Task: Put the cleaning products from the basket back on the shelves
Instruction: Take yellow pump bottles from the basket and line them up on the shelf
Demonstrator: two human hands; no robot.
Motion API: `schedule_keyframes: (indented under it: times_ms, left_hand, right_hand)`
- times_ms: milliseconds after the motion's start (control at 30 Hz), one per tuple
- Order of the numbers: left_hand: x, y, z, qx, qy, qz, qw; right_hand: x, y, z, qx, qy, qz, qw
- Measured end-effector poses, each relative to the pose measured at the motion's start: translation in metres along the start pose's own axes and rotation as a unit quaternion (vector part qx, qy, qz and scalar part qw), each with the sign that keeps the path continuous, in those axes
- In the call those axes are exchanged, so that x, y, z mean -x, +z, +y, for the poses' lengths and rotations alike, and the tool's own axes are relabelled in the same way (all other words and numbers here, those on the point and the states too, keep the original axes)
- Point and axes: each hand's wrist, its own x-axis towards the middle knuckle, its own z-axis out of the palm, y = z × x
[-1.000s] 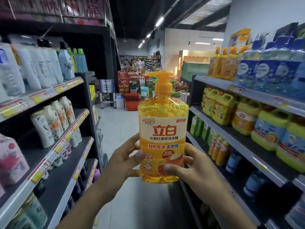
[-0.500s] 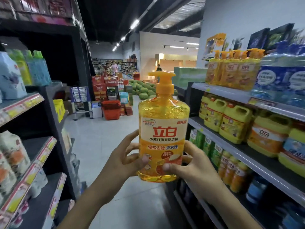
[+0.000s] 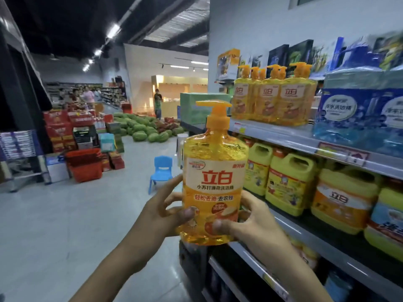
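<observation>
An orange pump bottle of dish soap point(image 3: 214, 171) stands upright in front of me, held low down between both hands. My left hand point(image 3: 161, 211) grips its left side with the thumb on the label. My right hand point(image 3: 250, 223) grips its right side, thumb across the front. A row of matching orange pump bottles point(image 3: 274, 99) stands on the upper shelf point(image 3: 272, 131) to the right, at the shelf's left end. The basket is not in sight.
Yellow jugs point(image 3: 290, 182) fill the middle shelf on the right, blue jugs point(image 3: 357, 114) sit beside the pump bottles. A blue child's chair point(image 3: 160, 172), red baskets point(image 3: 85, 163), stacked boxes and a watermelon pile point(image 3: 144, 128) lie ahead. People stand far back.
My view has swung right and moved along the aisle; the left shelving has dropped out of sight and the right shelves are closer. Both hands keep the same hold on the bottle.
</observation>
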Motion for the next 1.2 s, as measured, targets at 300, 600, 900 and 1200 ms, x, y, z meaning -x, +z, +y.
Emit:
schedule_keyframes:
  times_ms: [300, 600, 900, 1200]
  left_hand:
    - [-0.152, 0.014, -0.022, 0.048, 0.015, -0.091, 0.995]
    - [-0.314, 0.015, -0.023, 0.069, 0.123, -0.231, 0.963]
    - [-0.473, 0.024, 0.005, 0.087, 0.205, -0.340, 0.914]
    - [-0.564, 0.075, 0.002, 0.099, 0.165, -0.394, 0.899]
  right_hand:
    - [-0.113, -0.037, 0.017, 0.062, 0.019, 0.091, 0.994]
    - [-0.224, -0.066, 0.002, 0.170, -0.035, 0.194, 0.966]
    - [-0.332, -0.097, -0.018, 0.228, -0.084, 0.305, 0.921]
    - [-0.396, -0.155, -0.004, 0.244, -0.046, 0.360, 0.899]
